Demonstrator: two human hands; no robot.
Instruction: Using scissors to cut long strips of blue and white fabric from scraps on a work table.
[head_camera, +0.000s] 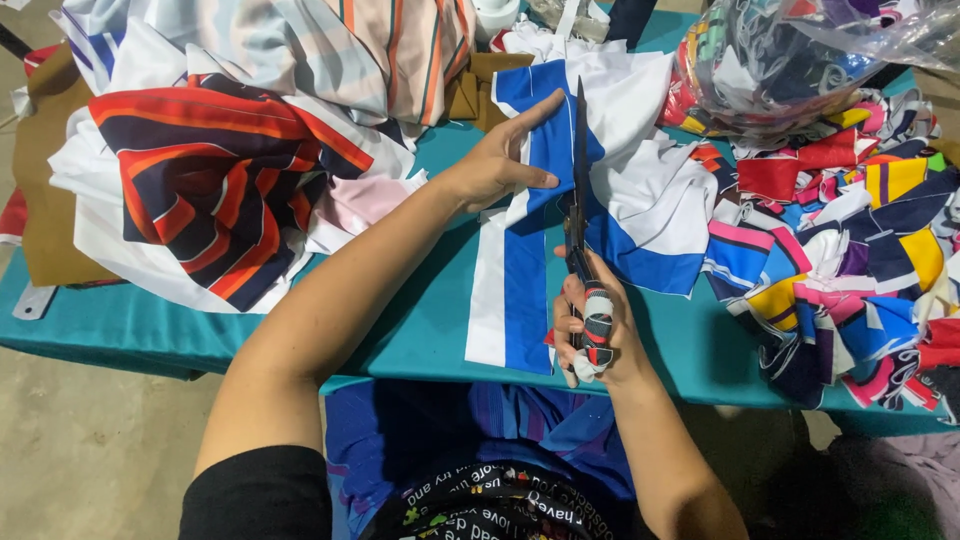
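A blue and white striped cloth (620, 190) lies across the teal table (420, 320), one end hanging toward me. My left hand (500, 160) presses flat on the cloth's blue stripe, fingers spread. My right hand (595, 335) grips large dark scissors (577, 190) by their cloth-wrapped handles. The blades point away from me and run along the blue stripe just right of my left hand.
A heap of striped red, navy and white fabric (220, 170) covers the table's left side. Colourful cloth scraps (850, 250) pile up at the right, under a clear plastic bag (780, 60) of scraps. Brown paper pieces (50, 200) lie at far left.
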